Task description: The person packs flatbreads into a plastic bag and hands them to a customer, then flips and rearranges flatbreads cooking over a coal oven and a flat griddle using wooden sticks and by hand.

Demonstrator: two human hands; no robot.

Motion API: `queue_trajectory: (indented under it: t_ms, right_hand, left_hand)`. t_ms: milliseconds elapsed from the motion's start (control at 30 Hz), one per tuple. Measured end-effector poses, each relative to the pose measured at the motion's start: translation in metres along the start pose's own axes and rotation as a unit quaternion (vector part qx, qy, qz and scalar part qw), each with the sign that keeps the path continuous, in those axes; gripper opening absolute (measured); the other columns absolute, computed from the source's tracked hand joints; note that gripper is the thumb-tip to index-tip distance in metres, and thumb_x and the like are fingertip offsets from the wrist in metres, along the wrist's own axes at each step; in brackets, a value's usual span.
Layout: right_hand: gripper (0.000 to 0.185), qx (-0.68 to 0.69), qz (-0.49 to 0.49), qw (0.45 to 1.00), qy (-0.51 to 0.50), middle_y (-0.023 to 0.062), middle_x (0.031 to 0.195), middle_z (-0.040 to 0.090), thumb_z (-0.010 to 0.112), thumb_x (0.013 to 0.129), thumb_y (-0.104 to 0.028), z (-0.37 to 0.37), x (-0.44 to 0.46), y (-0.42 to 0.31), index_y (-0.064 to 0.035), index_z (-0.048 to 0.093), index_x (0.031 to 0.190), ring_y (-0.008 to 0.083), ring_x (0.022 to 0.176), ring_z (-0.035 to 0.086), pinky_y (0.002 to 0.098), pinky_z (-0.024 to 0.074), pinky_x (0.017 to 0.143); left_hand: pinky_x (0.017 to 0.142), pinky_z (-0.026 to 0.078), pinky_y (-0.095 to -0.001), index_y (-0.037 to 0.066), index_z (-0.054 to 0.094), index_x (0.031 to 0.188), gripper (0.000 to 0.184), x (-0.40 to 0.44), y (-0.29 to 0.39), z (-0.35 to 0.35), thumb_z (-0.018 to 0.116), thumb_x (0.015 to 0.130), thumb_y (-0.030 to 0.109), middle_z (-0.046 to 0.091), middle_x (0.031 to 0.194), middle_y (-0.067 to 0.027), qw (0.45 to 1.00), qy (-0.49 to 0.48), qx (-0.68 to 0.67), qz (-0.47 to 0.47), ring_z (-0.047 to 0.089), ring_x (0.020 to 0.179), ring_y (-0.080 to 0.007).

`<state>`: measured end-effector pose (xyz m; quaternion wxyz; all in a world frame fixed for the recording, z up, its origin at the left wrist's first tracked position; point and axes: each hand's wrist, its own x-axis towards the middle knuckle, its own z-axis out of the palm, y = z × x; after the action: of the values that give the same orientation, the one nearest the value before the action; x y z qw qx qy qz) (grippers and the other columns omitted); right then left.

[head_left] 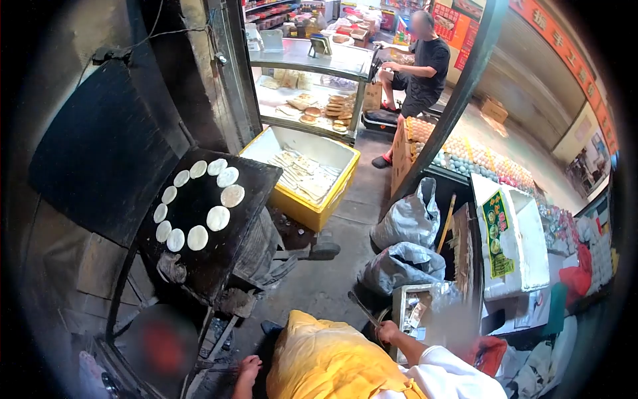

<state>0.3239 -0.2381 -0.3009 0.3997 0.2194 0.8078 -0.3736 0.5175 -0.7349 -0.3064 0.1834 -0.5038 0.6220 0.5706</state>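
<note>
A yellow apron (339, 359) and a white sleeve (448, 374) fill the near edge of a cramped food stall. Just right of the apron, the worker's right hand (392, 332) has its grip wrapped around the near end of a long tool (363, 308), which angles up to the far left above the floor, beside an open white box (397, 312) of papers. The tool looks stiff and fairly light; the end already in the fist seems the sensible place to hold it.

To the left of the apron, the left hand (249, 368) curls beside a thin dark rod (220, 369); whether its fingers pinch the rod cannot be told.

Farther left, eleven pale dough rounds (197, 237) form a ring on a black hot plate (197, 199), well apart from both hands. They look thin, light and soft, likely to tear if pulled, and best lifted flat from underneath at the rim.

Beyond the plate, a yellow box (325, 216) holds flat pieces of bread (302, 171). Two silver bags (402, 266) slump at right, while a person in dark clothes (428, 63) sits at the far side beside a glass case (299, 58).
</note>
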Motion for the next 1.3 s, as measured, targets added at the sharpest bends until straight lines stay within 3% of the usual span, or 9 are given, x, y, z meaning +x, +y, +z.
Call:
queue_trajectory:
  t_ms: [167,267,633,700,933,1000,1033,1133,1300]
  right_hand:
    - [0.028,-0.119,-0.114,0.983,0.083,0.0122,0.071,0.065,0.053,0.094,-0.023,0.001,0.034,0.039,-0.0026,0.071,0.088,0.0257,0.066,0.063,0.0396,0.0497,0.065]
    - [0.034,-0.088,-0.081,0.988,0.093,0.0137,0.074,0.066,0.053,0.095,-0.028,-0.011,0.007,0.014,-0.0007,0.071,0.084,0.0269,0.071,0.063,0.0401,0.0495,0.072]
    - [0.028,-0.1,-0.101,0.984,0.107,0.0211,0.076,0.065,0.054,0.093,-0.023,0.005,0.017,0.045,-0.0001,0.07,0.092,0.0303,0.07,0.062,0.0407,0.0485,0.065]
    - [0.024,-0.109,-0.049,0.988,0.099,0.0222,0.079,0.066,0.056,0.09,-0.02,0.002,0.005,0.033,0.0004,0.069,0.091,0.0322,0.073,0.065,0.0416,0.05,0.067]
    - [0.017,-0.171,-0.069,0.977,0.105,0.0196,0.073,0.062,0.056,0.089,-0.013,-0.006,0.006,0.031,0.0014,0.066,0.09,0.0287,0.066,0.063,0.0424,0.0502,0.061]
    - [0.014,-0.013,0.052,0.997,0.06,0.0174,0.07,0.06,0.057,0.089,-0.011,-0.017,-0.025,-0.012,0.0011,0.064,0.091,0.0292,0.063,0.063,0.0414,0.0501,0.056]
    - [0.012,-0.023,0.051,0.997,0.058,0.0155,0.069,0.06,0.056,0.089,-0.01,-0.016,-0.018,-0.007,0.0004,0.063,0.092,0.0285,0.059,0.062,0.0404,0.0491,0.052]
    - [0.016,-0.11,-0.03,0.992,0.062,0.018,0.073,0.063,0.057,0.089,-0.012,-0.003,0.029,0.044,0.0002,0.064,0.094,0.0304,0.063,0.064,0.0414,0.0509,0.057]
    - [0.02,-0.149,-0.039,0.984,0.087,0.0208,0.083,0.067,0.057,0.088,-0.015,0.002,0.025,0.035,-0.0018,0.067,0.099,0.034,0.074,0.066,0.0414,0.0527,0.067]
  left_hand:
    - [0.073,0.054,-0.0327,0.003,0.065,0.109,0.023,0.02,-0.007,0.025,0.058,0.092,0.017,0.068,0.095,-0.0111,0.998,-0.017,-0.014,0.056,0.066,0.085,-0.0202]
    - [0.073,0.054,-0.0327,0.003,0.064,0.109,0.022,0.021,0.0,0.032,0.057,0.093,0.016,0.067,0.095,-0.0111,0.999,-0.017,-0.007,0.038,0.065,0.085,-0.0205]
    - [0.071,0.055,-0.0323,0.001,0.061,0.112,0.023,0.016,0.017,0.019,0.053,0.096,0.015,0.066,0.099,-0.0132,0.999,-0.023,0.047,-0.011,0.066,0.081,-0.0212]
    - [0.072,0.056,-0.0322,0.001,0.061,0.114,0.024,0.01,0.024,0.021,0.053,0.096,0.015,0.066,0.1,-0.0137,0.999,-0.021,0.038,-0.017,0.066,0.082,-0.0214]
    - [0.074,0.056,-0.0316,0.001,0.061,0.112,0.023,0.006,0.037,0.031,0.053,0.096,0.015,0.066,0.1,-0.0125,0.999,-0.031,0.016,-0.013,0.066,0.082,-0.0211]
    - [0.074,0.055,-0.0315,0.001,0.061,0.112,0.023,0.013,0.035,0.033,0.053,0.096,0.015,0.066,0.099,-0.0119,0.999,-0.039,0.019,0.0,0.065,0.081,-0.0206]
    - [0.073,0.055,-0.0314,0.001,0.061,0.112,0.023,0.012,0.036,0.034,0.053,0.096,0.016,0.066,0.097,-0.0113,0.999,-0.036,0.021,0.003,0.065,0.08,-0.0203]
    - [0.072,0.055,-0.0309,0.002,0.062,0.111,0.023,0.012,0.038,0.032,0.054,0.096,0.017,0.066,0.096,-0.0106,0.999,-0.041,0.021,0.018,0.065,0.079,-0.02]
    - [0.071,0.054,-0.03,0.003,0.062,0.111,0.024,0.009,0.045,0.025,0.054,0.095,0.018,0.067,0.096,-0.0107,0.998,-0.035,0.048,0.014,0.066,0.077,-0.0202]
